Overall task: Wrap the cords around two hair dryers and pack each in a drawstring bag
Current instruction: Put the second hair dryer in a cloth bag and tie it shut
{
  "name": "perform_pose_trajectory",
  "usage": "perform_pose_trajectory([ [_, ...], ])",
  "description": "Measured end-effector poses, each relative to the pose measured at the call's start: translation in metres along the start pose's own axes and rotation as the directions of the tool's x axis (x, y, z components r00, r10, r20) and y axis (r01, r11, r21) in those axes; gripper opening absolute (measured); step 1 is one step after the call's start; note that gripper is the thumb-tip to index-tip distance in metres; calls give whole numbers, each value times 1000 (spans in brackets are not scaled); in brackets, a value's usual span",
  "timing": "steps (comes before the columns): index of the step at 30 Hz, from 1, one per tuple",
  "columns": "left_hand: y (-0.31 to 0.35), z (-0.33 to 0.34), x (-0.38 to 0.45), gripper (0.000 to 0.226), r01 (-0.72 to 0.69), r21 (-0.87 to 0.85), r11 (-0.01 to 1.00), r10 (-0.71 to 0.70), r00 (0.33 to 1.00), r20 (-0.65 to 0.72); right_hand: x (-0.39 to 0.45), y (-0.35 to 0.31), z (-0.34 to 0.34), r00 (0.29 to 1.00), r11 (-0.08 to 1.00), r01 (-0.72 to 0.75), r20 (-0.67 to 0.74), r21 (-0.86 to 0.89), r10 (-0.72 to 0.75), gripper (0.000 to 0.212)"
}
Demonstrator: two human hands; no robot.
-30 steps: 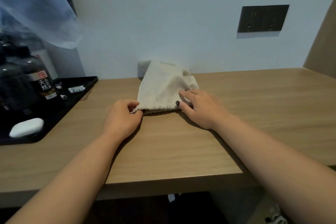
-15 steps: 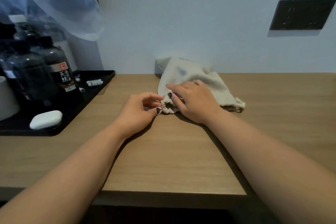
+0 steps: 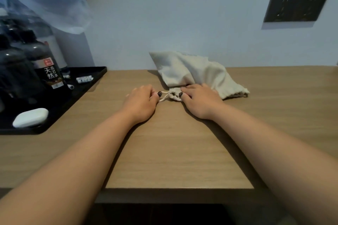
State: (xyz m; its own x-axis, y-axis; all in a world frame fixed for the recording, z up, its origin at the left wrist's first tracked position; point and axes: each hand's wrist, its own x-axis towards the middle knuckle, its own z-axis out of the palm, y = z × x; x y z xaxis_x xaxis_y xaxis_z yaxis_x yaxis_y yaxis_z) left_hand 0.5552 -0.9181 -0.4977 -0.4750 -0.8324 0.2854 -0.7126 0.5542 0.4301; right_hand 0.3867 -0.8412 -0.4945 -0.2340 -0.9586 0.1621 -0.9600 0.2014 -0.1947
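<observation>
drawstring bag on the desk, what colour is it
Plain cream, off-white cloth, no pattern: the drawstring bag shows best in the head view.

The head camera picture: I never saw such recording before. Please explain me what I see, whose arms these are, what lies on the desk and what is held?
There is no machine here. A person wears a camera on the head, so you look down along their own two bare arms. On the wooden desk lies a cream drawstring bag, near the wall. The left hand pinches the bag's drawstring. The right hand holds the gathered mouth of the bag. A second cream bag opening shows behind the right hand. At the left stands a black tray with dark bottles and a small white case. On the wall is a dark socket plate.
</observation>
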Motion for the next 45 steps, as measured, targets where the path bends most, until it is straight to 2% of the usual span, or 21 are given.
perform_pose_trajectory([
  [5,10,1,0,48,43,94,995,-46,998,39,-16,-6,6,988,986,-145,-65,-87,139,49],
  [7,13,2,2,56,108,-25,994,-106,991,87,-18,-7,7,980,981,-171,-114,-87,160,49],
  [9,15,-1,3,58,160,-270,950,-130,984,123,-20,-7,5,977,986,-155,-160,-64,143,49],
  [12,15,-15,-3,48,156,-544,825,-74,983,171,-23,-7,3,969,998,-68,-238,12,69,49],
  [15,14,-21,-8,37,135,-726,675,43,974,221,-22,-8,1,933,985,112,-354,128,-60,51],
  [18,16,-21,-8,29,137,-804,579,125,959,254,-17,-8,4,905,906,333,-358,260,-230,48],
  [20,16,-23,-8,31,141,-828,543,155,952,264,-15,-6,5,893,855,406,-341,322,-295,31],
  [23,18,-26,-8,33,153,-859,488,205,937,284,-16,-6,3,884,802,423,-387,421,-262,14],
  [27,28,-28,-8,25,121,-921,369,272,934,231,-14,-4,2,900,719,383,-409,580,-150,14],
  [33,30,-22,-11,36,108,-878,466,139,971,193,-13,-4,3,924,750,355,-330,558,-192,23],
  [35,31,-18,-10,36,102,-891,442,64,987,145,-14,-4,1,933,729,334,-319,598,-166,20],
  [38,28,-13,-8,31,86,-938,336,-50,996,73,-15,-5,-3,947,612,294,-313,734,-79,15],
  [39,27,-12,-7,28,68,-932,356,-66,997,48,-16,-6,-4,947,596,293,-311,748,-75,15],
  [41,27,-10,-6,17,8,-849,528,-60,998,-28,-16,-6,-2,949,605,292,-302,741,-89,15],
  [43,26,-10,-7,13,-89,-690,719,24,994,-103,-15,-4,-2,954,625,277,-288,730,-86,14],
  [45,25,-10,-9,18,-170,-543,822,142,985,-93,-15,1,-2,958,659,259,-273,707,-84,16],
])
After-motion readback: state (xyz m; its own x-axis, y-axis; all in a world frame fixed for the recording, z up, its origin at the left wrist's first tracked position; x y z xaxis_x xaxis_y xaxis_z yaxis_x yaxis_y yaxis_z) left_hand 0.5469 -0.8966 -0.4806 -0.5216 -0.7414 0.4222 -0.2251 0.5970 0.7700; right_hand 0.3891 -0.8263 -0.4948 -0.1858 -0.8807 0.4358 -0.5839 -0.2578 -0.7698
